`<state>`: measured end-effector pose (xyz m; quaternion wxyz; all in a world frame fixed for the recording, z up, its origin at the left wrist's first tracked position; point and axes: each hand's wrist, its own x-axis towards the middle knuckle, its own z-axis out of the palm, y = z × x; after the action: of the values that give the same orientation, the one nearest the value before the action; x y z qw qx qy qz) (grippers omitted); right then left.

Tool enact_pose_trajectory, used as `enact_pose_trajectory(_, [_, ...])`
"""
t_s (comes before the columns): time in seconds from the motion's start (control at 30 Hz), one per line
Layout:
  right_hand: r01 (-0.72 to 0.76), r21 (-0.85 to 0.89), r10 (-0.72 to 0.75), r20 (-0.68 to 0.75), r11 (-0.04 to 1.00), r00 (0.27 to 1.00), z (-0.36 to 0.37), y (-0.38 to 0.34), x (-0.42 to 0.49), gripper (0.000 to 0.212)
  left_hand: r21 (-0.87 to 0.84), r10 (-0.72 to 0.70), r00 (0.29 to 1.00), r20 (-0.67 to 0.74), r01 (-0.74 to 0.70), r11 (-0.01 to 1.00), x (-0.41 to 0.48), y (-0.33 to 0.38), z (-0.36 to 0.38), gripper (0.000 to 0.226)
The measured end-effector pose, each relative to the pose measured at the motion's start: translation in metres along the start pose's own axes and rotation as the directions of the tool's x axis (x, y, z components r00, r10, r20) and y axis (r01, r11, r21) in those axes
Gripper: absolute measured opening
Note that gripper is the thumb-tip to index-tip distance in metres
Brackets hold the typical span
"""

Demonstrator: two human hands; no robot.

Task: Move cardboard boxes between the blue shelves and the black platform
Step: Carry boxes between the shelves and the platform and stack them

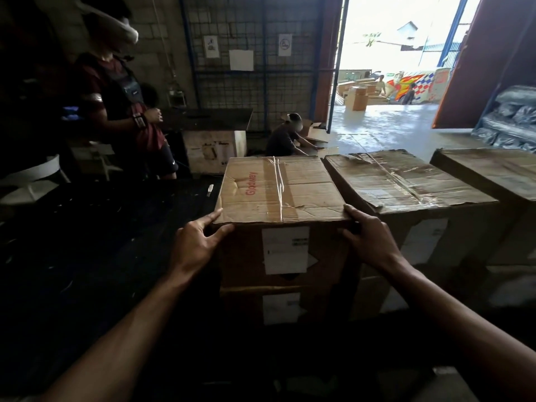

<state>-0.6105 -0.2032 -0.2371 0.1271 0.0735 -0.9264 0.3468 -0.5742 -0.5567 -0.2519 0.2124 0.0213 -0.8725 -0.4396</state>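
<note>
Top box [275, 187]: brown cardboard, taped down the middle of the lid, red "Gladway" print on the left flap, white label [285, 249] on the near face. It sits square on a lower box [255, 306] of the same footprint, which carries its own white label. The stack stands on the black platform [101, 227], towards its right part, close to the near edge.

Left hand [200, 239]: on the near-left top corner of the top box. Index finger lies along the lid edge, thumb presses the near face just under the edge, and the corner is pinched between them. Right hand [368, 236]: on the near-right top corner, one digit over the lid edge, the others curled on the near face just below. Both hands hold the box. Can't tell whether it is lifted off the lower one.

Just right of the stack: a second box [406, 181], worn, with torn tape on the lid, apparently stacked too. Its side is close to the top box; contact unclear. Further right is a third box [493, 169], cut by the frame edge.

A small white item [210, 190] lies on the platform left of the stack. Past the far edge a person [121, 105] in a dark red shirt stands at left, and another person [285, 137] crouches over flat cardboard on the floor. A blue wire-mesh frame [255, 53] stands against the block wall, with a bright open doorway [391, 68] to its right.
</note>
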Motion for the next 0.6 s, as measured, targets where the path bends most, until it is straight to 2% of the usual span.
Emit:
enact_pose_trajectory(0.17, [0.013,0.055,-0.016,0.043,0.998,0.999,-0.008,0.0,-0.007,0.064,0.014,-0.047,0.998,-0.038,0.048,0.999,-0.021,0.008,-0.002,0.063])
enact_pose_trajectory(0.27, [-0.034,0.194,0.021,0.068,0.98,0.997,-0.011,0.0,-0.004,0.068,-0.107,-0.109,0.994,-0.032,0.105,0.989,-0.023,0.009,0.0,0.072])
enact_pose_trajectory(0.37, [-0.141,0.372,0.087,0.158,0.917,0.984,-0.011,-0.002,0.01,0.085,-0.238,-0.189,0.981,0.049,0.195,0.952,-0.012,0.019,0.008,0.077])
enact_pose_trajectory(0.43, [-0.213,0.474,0.108,0.24,0.854,0.965,-0.007,-0.004,0.02,0.069,-0.261,-0.214,0.97,0.111,0.236,0.936,0.0,0.025,0.016,0.085])
enact_pose_trajectory(0.5, [-0.287,0.574,0.13,0.299,0.767,0.945,0.002,-0.007,0.026,0.046,-0.305,-0.22,0.968,0.119,0.247,0.92,0.009,0.024,0.023,0.083])
enact_pose_trajectory(0.6, [-0.272,0.639,0.138,0.252,0.719,0.958,0.016,-0.008,0.03,0.033,-0.401,-0.234,0.964,0.123,0.264,0.877,0.014,0.016,0.029,0.092])
